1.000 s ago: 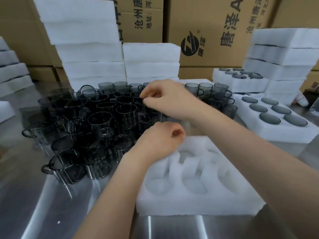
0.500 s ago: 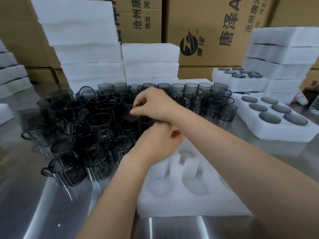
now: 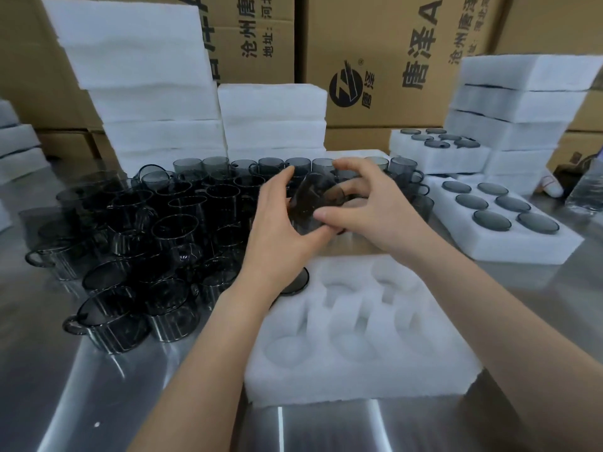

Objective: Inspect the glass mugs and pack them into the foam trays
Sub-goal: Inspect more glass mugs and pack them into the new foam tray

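Head camera, looking down at our own two arms: our left hand (image 3: 277, 230) and right hand (image 3: 368, 210) hold one smoky glass mug (image 3: 313, 203) between them, fingers of both curled round it (it sits tilted). The mug hangs above the far edge of a white foam tray (image 3: 359, 370) on the steel worktop (image 3: 65, 386). Many more mugs (image 3: 182, 223) crowd the worktop to the left. A filled tray (image 3: 522, 243) lies to the right.
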A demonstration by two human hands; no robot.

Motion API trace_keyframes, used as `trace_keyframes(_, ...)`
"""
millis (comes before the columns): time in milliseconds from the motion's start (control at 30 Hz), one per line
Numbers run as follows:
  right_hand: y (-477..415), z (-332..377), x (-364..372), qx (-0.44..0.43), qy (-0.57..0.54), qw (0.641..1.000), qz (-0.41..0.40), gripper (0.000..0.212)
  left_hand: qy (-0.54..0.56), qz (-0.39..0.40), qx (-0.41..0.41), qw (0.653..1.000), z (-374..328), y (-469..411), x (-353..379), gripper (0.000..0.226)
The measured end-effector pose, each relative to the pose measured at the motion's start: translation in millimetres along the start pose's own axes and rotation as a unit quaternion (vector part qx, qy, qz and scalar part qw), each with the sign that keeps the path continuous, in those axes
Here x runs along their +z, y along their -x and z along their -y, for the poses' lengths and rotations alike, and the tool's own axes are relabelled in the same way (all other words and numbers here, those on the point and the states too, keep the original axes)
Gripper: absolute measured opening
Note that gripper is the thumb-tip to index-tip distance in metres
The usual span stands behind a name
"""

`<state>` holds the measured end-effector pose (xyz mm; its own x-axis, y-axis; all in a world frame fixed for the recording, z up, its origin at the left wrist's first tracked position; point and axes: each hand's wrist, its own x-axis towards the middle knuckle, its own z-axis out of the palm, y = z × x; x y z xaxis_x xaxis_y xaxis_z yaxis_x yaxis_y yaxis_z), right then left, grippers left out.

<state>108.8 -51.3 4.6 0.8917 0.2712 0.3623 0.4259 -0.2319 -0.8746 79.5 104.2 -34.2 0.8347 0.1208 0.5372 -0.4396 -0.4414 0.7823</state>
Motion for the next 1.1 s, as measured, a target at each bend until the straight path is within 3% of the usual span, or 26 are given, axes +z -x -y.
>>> trace_keyframes(100, 6.0, -4.3, 2.7, -0.015, 0.008, 0.999, 0.037, 0.060, 0.024, 0.024, -0.002, 0.999, -0.7, -0.8, -0.2, 0.083)
trace_keyframes(267, 11.2, -11.4, -5.8, 0.011, -0.083, 0.992, 0.095, 0.048, 0.111, 0.055, -0.035, 0.992, 4.0, -4.2, -4.0, 0.073)
trace_keyframes(700, 12.8, -29.4, -11.7, -0.007, -0.140, 0.981, 0.137, 0.049, 0.050, 0.102, -0.022, 0.993, 8.1, -6.5, -2.9, 0.077)
trace_keyframes(967, 13.5, -27.5, -6.6, -0.014, -0.101, 0.990, 0.100, 0.051, 0.020, 0.106, 0.003, 0.994, 5.4, -3.4, -1.1, 0.078)
trace_keyframes(1100, 10.4, -27.0, -0.1, -0.016, -0.044, 0.998, 0.042, 0.051, 0.005, 0.118, 0.028, 0.993, 4.6, -2.0, 0.9, 0.080)
